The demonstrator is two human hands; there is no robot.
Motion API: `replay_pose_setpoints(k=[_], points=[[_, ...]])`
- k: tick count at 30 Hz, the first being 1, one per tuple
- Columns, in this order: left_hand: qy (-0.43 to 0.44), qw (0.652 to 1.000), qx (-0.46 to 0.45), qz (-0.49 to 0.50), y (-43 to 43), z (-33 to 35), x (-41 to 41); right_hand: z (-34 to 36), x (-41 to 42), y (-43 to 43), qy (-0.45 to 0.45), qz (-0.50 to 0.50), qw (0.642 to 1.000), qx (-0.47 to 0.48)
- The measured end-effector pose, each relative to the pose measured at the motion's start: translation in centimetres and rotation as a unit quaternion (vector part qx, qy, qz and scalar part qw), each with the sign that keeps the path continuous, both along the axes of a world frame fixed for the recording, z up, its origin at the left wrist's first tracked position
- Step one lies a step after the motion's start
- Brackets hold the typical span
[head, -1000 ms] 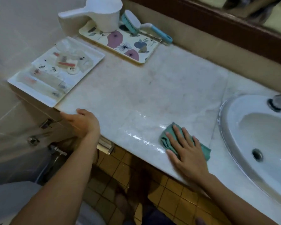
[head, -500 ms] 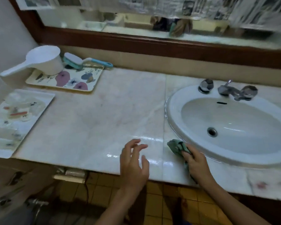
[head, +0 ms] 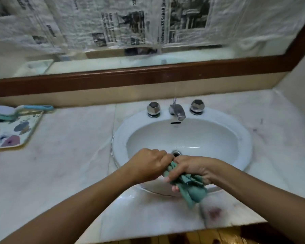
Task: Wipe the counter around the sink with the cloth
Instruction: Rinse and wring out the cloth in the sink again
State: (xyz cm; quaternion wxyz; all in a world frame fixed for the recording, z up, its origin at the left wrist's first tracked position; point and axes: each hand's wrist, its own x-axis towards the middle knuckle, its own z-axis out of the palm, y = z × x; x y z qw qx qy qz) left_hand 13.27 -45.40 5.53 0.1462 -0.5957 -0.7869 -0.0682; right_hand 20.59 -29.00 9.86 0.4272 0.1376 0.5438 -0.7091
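Observation:
A crumpled green cloth (head: 190, 187) hangs over the front rim of the white oval sink (head: 243, 143). Both hands grip it. My right hand (head: 190, 169) is closed round its bunched middle, and a loose end dangles below over the marble counter (head: 69, 155). My left hand (head: 148, 166) is closed on the cloth's upper end, right beside the right hand and just in front of the drain (head: 176, 153). The counter near the front edge shows wet shine and a reddish stain (head: 214, 212).
A chrome tap (head: 177, 111) with two knobs stands at the back of the sink. At the far left a floral tray (head: 12, 134) carries a blue-handled brush (head: 16, 110). A wood-framed mirror (head: 148, 76) partly covered with newspaper runs behind the counter.
The view has swung right onto the sink. My right hand lifted the cloth off the counter to the sink's front rim, and my left hand came over and took hold of it.

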Motion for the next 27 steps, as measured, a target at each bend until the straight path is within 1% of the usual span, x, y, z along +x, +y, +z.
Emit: replay_pose_setpoints(k=[2, 4, 6, 7, 9, 11, 12, 13, 14, 15, 16, 17, 18, 19, 20, 21, 22, 23, 24, 25, 26, 27], points=[[0.031, 0.999, -0.019, -0.031, 2.7, 1.2, -1.6, 0.3, -0.7, 2.9, 0.007, 0.044, 0.999, 0.022], [0.050, 0.997, -0.037, -0.050, 4.9, 2.5, -2.8, 0.4, -1.1, 5.2, 0.022, 0.092, 0.995, -0.015], [0.060, 0.995, -0.052, -0.064, 6.9, 3.8, -3.8, 0.2, -1.7, 7.3, 0.004, 0.103, 0.992, -0.072], [0.061, 0.994, -0.061, -0.064, 7.7, 4.4, -4.2, 0.2, -2.0, 8.2, -0.006, 0.108, 0.991, -0.083], [0.054, 0.994, -0.084, -0.040, 9.0, 5.3, -5.1, 0.6, -2.7, 9.7, -0.007, 0.117, 0.991, -0.071], [0.023, 0.996, -0.090, -0.003, 10.1, 5.9, -5.7, 1.5, -3.4, 10.9, 0.023, 0.106, 0.994, -0.015], [0.008, 0.996, -0.087, 0.017, 10.7, 6.1, -5.8, 2.0, -3.8, 11.5, 0.049, 0.103, 0.993, 0.030], [-0.007, 0.995, -0.092, 0.046, 11.4, 6.5, -5.8, 2.6, -4.1, 11.9, 0.082, 0.105, 0.987, 0.090], [-0.027, 0.990, -0.114, 0.084, 12.2, 6.9, -5.8, 3.0, -4.4, 12.2, 0.122, 0.104, 0.972, 0.171], [-0.066, 0.982, -0.129, 0.124, 13.0, 7.2, -5.6, 3.1, -5.0, 12.4, 0.166, 0.094, 0.946, 0.262], [-0.117, 0.972, -0.128, 0.160, 13.7, 7.1, -5.5, 2.7, -5.7, 12.5, 0.218, 0.076, 0.909, 0.347], [-0.180, 0.956, -0.128, 0.191, 14.3, 7.0, -5.4, 2.2, -6.4, 12.5, 0.271, 0.058, 0.865, 0.418], [-0.254, 0.934, -0.122, 0.219, 14.8, 6.6, -5.3, 1.4, -7.1, 12.5, 0.328, 0.057, 0.810, 0.483], [-0.335, 0.905, -0.103, 0.241, 15.1, 6.0, -5.1, 0.7, -7.5, 12.5, 0.382, 0.082, 0.743, 0.543], [-0.423, 0.865, -0.076, 0.258, 15.2, 5.2, -4.8, 0.0, -7.7, 12.5, 0.431, 0.113, 0.677, 0.585], [-0.510, 0.814, -0.050, 0.273, 15.2, 4.3, -4.5, -0.9, -7.9, 12.4, 0.472, 0.147, 0.621, 0.608], [-0.585, 0.760, -0.033, 0.282, 15.2, 3.5, -4.2, -1.8, -8.2, 12.4, 0.508, 0.169, 0.578, 0.616], [-0.637, 0.715, -0.031, 0.287, 15.1, 2.8, -4.1, -2.6, -8.4, 12.6, 0.552, 0.175, 0.537, 0.614], [-0.675, 0.678, -0.039, 0.289, 15.0, 2.2, -4.1, -3.3, -8.6, 12.7, 0.593, 0.175, 0.495, 0.610], [-0.707, 0.643, -0.057, 0.290, 15.0, 1.8, -4.2, -3.8, -8.6, 12.8, 0.614, 0.180, 0.476, 0.603], [-0.740, 0.603, -0.080, 0.287, 15.1, 1.4, -4.4, -4.3, -8.7, 13.0, 0.620, 0.175, 0.475, 0.599], [-0.776, 0.556, -0.103, 0.280, 15.2, 1.2, -4.5, -5.0, -8.9, 13.3, 0.624, 0.162, 0.479, 0.596]])
